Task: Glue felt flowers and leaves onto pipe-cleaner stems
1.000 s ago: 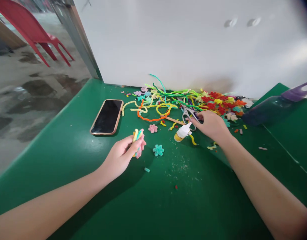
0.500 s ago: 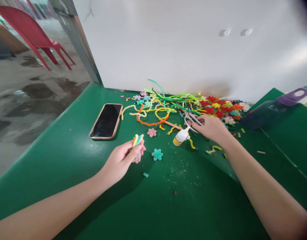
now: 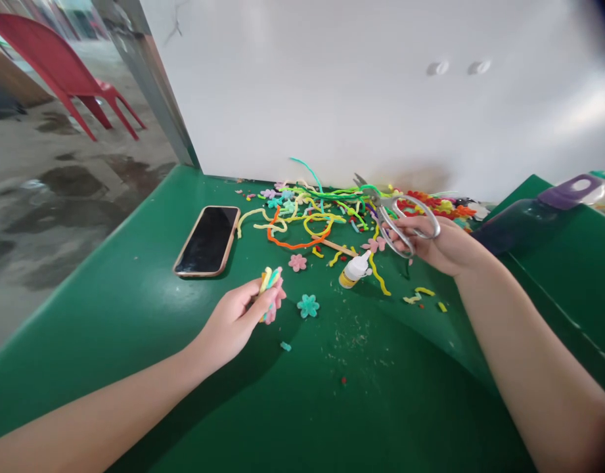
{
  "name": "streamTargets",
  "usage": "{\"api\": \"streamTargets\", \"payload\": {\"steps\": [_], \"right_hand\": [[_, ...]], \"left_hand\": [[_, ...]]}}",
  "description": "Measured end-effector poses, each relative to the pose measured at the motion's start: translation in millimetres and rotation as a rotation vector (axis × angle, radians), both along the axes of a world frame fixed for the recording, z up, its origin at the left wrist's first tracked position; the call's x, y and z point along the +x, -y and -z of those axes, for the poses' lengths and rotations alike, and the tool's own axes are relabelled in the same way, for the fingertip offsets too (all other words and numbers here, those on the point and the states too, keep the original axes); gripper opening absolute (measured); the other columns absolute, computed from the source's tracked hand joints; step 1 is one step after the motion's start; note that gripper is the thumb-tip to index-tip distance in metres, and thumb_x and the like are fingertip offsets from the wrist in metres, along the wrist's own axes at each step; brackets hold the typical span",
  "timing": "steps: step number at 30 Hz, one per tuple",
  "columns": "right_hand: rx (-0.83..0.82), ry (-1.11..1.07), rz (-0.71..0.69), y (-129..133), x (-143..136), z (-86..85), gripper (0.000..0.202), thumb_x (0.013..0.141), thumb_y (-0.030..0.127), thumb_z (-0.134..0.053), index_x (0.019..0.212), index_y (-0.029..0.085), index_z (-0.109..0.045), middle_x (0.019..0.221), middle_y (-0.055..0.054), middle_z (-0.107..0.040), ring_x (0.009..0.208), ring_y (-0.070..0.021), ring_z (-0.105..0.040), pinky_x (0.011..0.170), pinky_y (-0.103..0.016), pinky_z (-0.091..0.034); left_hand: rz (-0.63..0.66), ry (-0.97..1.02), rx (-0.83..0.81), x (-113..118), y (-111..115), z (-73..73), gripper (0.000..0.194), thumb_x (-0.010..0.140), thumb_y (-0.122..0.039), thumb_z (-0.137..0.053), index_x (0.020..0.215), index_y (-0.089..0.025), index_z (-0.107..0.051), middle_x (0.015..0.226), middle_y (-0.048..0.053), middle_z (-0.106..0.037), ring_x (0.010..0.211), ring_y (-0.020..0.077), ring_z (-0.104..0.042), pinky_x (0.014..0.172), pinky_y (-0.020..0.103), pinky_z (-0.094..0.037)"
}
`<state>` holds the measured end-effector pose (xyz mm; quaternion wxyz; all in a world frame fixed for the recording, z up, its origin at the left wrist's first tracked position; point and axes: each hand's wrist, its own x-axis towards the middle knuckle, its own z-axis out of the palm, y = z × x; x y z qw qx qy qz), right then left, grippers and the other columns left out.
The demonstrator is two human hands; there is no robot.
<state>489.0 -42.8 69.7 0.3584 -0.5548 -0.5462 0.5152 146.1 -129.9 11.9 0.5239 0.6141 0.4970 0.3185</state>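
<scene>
Presently, right hand [image 3: 437,244] — grip closed on silver metal scissors [image 3: 383,201] above green tabletop [image 3: 263,407]; left hand [image 3: 236,316] — grip closed on multicoloured fuzzy pieces [image 3: 269,278].

The sort of place was unclear, perhaps a makeshift craft corner: a green counter [image 3: 184,341] with fuzzy stems [image 3: 302,244], a stained bare floor [image 3: 75,190], a red plastic chair [image 3: 56,59].

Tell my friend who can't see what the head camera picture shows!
The right hand holds silver metal scissors and the left hand pinches a fuzzy pastel bundle, above a smooth green table. Around them are a small white squeeze bottle, a black-screened rectangular phone and bright fuzzy stems.
</scene>
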Motion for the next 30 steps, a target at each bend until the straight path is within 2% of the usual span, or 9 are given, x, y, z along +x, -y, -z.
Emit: {"api": "streamTargets", "payload": {"steps": [3, 6, 10, 12, 18, 21, 23, 25, 30], "right_hand": [[-0.016, -0.184, -0.046, -0.7, -5.4, 5.7, 0.019, 0.082, 0.034, -0.061, 0.091, 0.017, -0.063, 0.077, -0.004, -0.063, 0.07, -0.0165, -0.062, 0.068, -0.034, -0.055], [-0.002, -0.208, -0.014, -1.5, -10.2, 12.3, 0.015, 0.076, 0.024, -0.065, 0.089, 0.018, -0.061, 0.079, -0.002, -0.061, 0.072, -0.0161, -0.063, 0.077, -0.037, -0.056], [0.041, -0.251, 0.146, -2.6, -12.2, 15.7, 0.023, 0.065, 0.009, -0.068, 0.085, 0.018, -0.061, 0.08, 0.002, -0.056, 0.061, -0.009, -0.055, 0.059, -0.024, -0.052], [0.015, -0.313, 0.155, -3.2, -13.0, 16.4, 0.027, 0.064, 0.007, -0.068, 0.089, 0.018, -0.062, 0.078, 0.003, -0.054, 0.059, -0.0073, -0.051, 0.053, -0.021, -0.047], [0.01, -0.424, 0.103, -4.4, -17.5, 20.4, 0.029, 0.068, 0.024, -0.075, 0.093, 0.02, -0.062, 0.066, 0.004, -0.042, 0.056, -0.0091, -0.04, 0.051, -0.022, -0.041], [0.01, -0.414, 0.091, -3.3, -18.1, 18.5, 0.037, 0.067, 0.049, -0.075, 0.089, 0.022, -0.063, 0.072, 0.002, -0.042, 0.057, -0.0104, -0.037, 0.05, -0.024, -0.04], [0.008, -0.398, 0.043, -1.4, -18.6, 15.2, 0.051, 0.067, 0.069, -0.064, 0.086, 0.022, -0.063, 0.076, 0.0, -0.043, 0.06, -0.0124, -0.038, 0.052, -0.027, -0.041], [0.007, -0.363, 0.002, 0.9, -19.5, 11.6, 0.061, 0.067, 0.08, -0.052, 0.085, 0.023, -0.063, 0.078, -0.002, -0.045, 0.062, -0.0152, -0.04, 0.056, -0.03, -0.042], [0.085, -0.248, -0.026, 5.1, -23.3, 4.7, 0.057, 0.074, 0.076, -0.044, 0.092, 0.025, -0.063, 0.086, -0.005, -0.049, 0.071, -0.0196, -0.047, 0.064, -0.034, -0.045]], "left_hand": [[0.0, 0.005, -0.002, -0.6, 0.0, 0.8, 0.027, 0.094, -0.04, -0.044, 0.089, -0.017, -0.058, 0.076, 0.002, -0.058, 0.068, 0.0143, -0.053, 0.068, 0.029, -0.045], [0.0, -0.001, -0.003, -1.3, 0.1, 1.4, 0.027, 0.094, -0.04, -0.043, 0.09, -0.017, -0.057, 0.076, 0.002, -0.058, 0.068, 0.0147, -0.053, 0.068, 0.029, -0.045], [0.015, 0.002, -0.003, -1.6, 0.0, 1.6, 0.027, 0.095, -0.039, -0.042, 0.092, -0.017, -0.057, 0.076, 0.001, -0.056, 0.069, 0.0139, -0.052, 0.069, 0.029, -0.044], [0.017, 0.012, -0.006, -1.5, 0.0, 1.5, 0.026, 0.095, -0.039, -0.043, 0.094, -0.017, -0.057, 0.077, 0.001, -0.055, 0.068, 0.0131, -0.052, 0.068, 0.028, -0.044], [0.006, 0.049, -0.013, -0.6, -0.3, 2.4, 0.028, 0.094, -0.041, -0.045, 0.095, -0.016, -0.058, 0.077, 0.0, -0.053, 0.065, 0.0118, -0.051, 0.064, 0.027, -0.043], [-0.001, 0.043, -0.003, -0.1, -1.0, 2.5, 0.028, 0.094, -0.041, -0.045, 0.092, -0.016, -0.058, 0.076, 0.0, -0.054, 0.065, 0.0113, -0.051, 0.065, 0.027, -0.042], [0.0, 0.04, 0.003, -0.2, -1.2, 2.3, 0.028, 0.094, -0.04, -0.046, 0.09, -0.016, -0.058, 0.075, -0.001, -0.053, 0.064, 0.011, -0.051, 0.064, 0.027, -0.041], [0.001, 0.048, 0.0, -0.5, -1.0, 2.4, 0.027, 0.094, -0.039, -0.046, 0.091, -0.016, -0.058, 0.074, -0.001, -0.053, 0.063, 0.0109, -0.051, 0.064, 0.027, -0.041], [0.004, 0.068, -0.005, -1.3, -0.7, 3.1, 0.022, 0.093, -0.036, -0.049, 0.091, -0.016, -0.059, 0.074, -0.002, -0.054, 0.063, 0.0105, -0.051, 0.063, 0.026, -0.041]]}}
